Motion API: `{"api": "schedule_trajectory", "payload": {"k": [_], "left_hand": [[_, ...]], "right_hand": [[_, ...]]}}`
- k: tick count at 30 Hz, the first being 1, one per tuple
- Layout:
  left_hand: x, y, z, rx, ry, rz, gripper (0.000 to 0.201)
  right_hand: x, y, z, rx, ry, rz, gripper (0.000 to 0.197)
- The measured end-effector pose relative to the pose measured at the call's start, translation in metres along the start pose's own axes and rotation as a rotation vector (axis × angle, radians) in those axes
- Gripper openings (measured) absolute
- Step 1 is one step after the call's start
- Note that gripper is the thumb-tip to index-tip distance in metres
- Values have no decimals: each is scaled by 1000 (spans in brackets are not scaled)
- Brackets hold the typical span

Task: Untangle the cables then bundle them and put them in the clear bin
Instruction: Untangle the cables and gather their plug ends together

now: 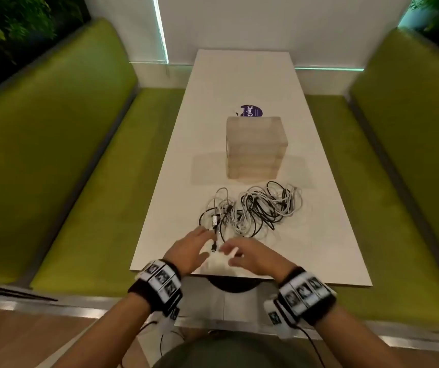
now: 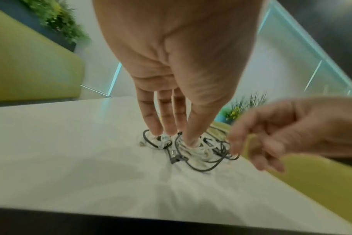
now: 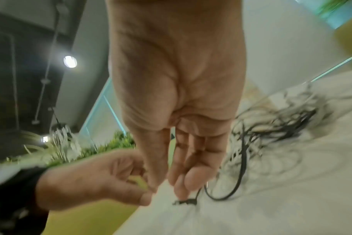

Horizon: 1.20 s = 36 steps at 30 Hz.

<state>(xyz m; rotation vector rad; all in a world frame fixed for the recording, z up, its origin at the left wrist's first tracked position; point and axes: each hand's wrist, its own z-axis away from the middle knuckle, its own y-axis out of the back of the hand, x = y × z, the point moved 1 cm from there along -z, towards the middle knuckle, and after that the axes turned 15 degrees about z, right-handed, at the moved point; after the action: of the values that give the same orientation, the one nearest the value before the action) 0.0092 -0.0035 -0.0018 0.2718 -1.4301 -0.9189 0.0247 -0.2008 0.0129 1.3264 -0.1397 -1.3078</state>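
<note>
1. Banded wrists at the bottom of the head view lead up to the person's left hand (image 1: 190, 249) and right hand (image 1: 250, 254), both above the near edge of the long white table (image 1: 319, 235).
2. Left hand: fingers straight and spread, tips at the near edge of the tangled heap of black and white cables (image 1: 250, 208), probably to reach a loose plug end.
3. Right hand: fingers loosely curled beside the left hand; whether they pinch a cable cannot be told through the blur.
4. Cable heap: centre frame, still knotted, so untangling has barely begun.
5. Clear plastic bin (image 1: 255, 147): upright just above the heap, close by for the later drop.
6. Purple round sticker (image 1: 251, 111): on the table, partly hidden behind the bin.
</note>
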Motion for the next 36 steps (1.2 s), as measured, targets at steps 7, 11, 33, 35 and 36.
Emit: {"api": "schedule_trajectory", "payload": {"k": [7, 11, 33, 35, 36], "left_hand": [[-13, -15, -23, -50, 99, -83, 36], [-19, -25, -24, -35, 66, -111, 29], [43, 58, -14, 632, -10, 1136, 22], [27, 43, -20, 452, 58, 748, 11], [22, 33, -23, 315, 84, 595, 14]], "right_hand": [[6, -14, -40, 82, -128, -133, 26], [16, -17, -47, 74, -183, -236, 29], [32, 36, -61, 287, -143, 32, 22], [29, 39, -59, 234, -122, -36, 21], [26, 40, -58, 220, -107, -46, 21]]}}
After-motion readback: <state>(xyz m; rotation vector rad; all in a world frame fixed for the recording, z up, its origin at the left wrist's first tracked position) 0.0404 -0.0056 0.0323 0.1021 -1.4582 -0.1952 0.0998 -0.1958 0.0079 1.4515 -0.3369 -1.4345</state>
